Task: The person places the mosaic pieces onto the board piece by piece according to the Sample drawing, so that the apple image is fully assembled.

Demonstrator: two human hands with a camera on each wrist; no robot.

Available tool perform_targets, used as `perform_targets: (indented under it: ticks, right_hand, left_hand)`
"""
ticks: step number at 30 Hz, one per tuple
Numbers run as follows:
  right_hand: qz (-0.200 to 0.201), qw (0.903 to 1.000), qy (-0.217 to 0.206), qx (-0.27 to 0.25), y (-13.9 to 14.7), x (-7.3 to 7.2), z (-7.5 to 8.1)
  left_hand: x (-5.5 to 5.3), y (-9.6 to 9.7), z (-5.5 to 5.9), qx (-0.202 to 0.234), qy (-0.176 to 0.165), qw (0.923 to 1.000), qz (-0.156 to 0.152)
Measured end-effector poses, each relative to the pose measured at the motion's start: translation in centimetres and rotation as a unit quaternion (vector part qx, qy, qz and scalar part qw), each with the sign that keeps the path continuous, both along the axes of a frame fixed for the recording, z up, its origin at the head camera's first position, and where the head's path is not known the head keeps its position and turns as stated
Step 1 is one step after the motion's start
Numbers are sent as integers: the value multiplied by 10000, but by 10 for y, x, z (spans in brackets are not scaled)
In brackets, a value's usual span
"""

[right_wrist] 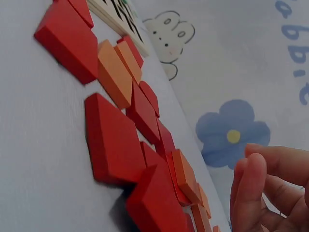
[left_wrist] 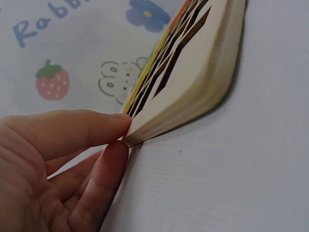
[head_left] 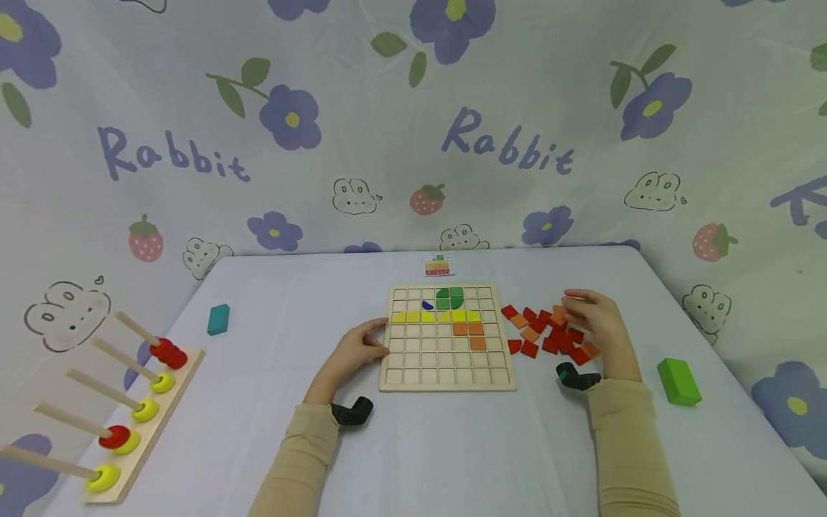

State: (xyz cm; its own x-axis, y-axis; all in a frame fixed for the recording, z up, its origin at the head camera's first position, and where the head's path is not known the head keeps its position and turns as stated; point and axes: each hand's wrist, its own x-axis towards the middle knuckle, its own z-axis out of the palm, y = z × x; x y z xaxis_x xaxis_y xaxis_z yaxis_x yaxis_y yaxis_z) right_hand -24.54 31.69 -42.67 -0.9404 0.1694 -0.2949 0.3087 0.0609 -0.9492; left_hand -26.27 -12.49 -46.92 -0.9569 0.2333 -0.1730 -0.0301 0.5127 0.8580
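Observation:
A wooden grid board (head_left: pixel 420 359) lies flat at mid-table. On it sit a row of yellow pieces (head_left: pixel 413 317), green pieces (head_left: pixel 450 299), a small blue piece (head_left: pixel 427 306) and three orange squares (head_left: pixel 477 343). My left hand (head_left: pixel 352 352) touches the board's left edge with thumb and finger spread along it; in the left wrist view the fingertips (left_wrist: pixel 123 126) meet the rim. Just right of the board lies a loose heap of red pieces (right_wrist: pixel 113 140) and orange pieces (right_wrist: pixel 116 72). Above its far right side hovers my right hand (head_left: pixel 597 319), fingers loosely bent, nothing visible between them.
A small pattern card (head_left: pixel 438 264) lies behind the board. Far left stands a wooden peg rack (head_left: pixel 148 438) with red and yellow rings. A teal block (head_left: pixel 218 319) is at the back left, a green block (head_left: pixel 679 382) at the right. A printed cloth (head_left: pixel 388 143) hangs behind the table.

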Motion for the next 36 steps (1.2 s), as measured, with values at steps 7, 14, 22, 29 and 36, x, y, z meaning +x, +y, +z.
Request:
perform_targets:
  ticks: [7,14,22,29,36]
  right_hand:
    - [121,9905,-751,1143,7,-2,-3]
    - [561,9827,-684,1629,1,-6,-11]
    - [462,9793,-746,1824,1,-7,-16]
    - [613,9696,-550,2305,-3,-5,-15]
    - [589,9745,-387,2129,-12,-5,-12]
  left_hand:
    - [-1,-1,-1,9,21,10000,-7]
    - [-1,-1,0,43,27,10000,-29]
    - [-2,0,-1,43,16,10000,-25]
    - [-1,0,-1,8,-29,10000,2]
    - [-1,1,-1,46,-77,10000,5]
